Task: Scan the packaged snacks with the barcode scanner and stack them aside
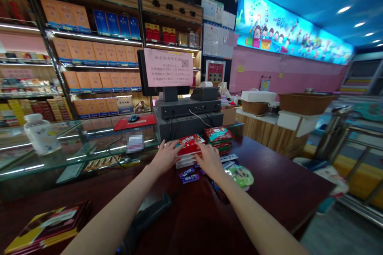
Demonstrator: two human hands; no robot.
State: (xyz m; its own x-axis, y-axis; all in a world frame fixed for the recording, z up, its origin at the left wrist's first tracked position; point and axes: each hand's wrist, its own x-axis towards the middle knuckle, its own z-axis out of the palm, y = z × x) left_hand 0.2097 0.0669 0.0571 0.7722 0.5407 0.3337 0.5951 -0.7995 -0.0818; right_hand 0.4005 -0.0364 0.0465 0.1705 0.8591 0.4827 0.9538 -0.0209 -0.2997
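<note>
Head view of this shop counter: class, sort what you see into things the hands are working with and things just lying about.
Being worked with:
left hand and right hand, both on red snack packets
white packets beneath them

Lying about:
stacked green-and-red packets
purple wrappers
round green packet
black handheld scanner
plastic bottle

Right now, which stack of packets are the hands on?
The red-topped stack, under the left hand and right hand; the teal-topped stack is untouched.
</note>
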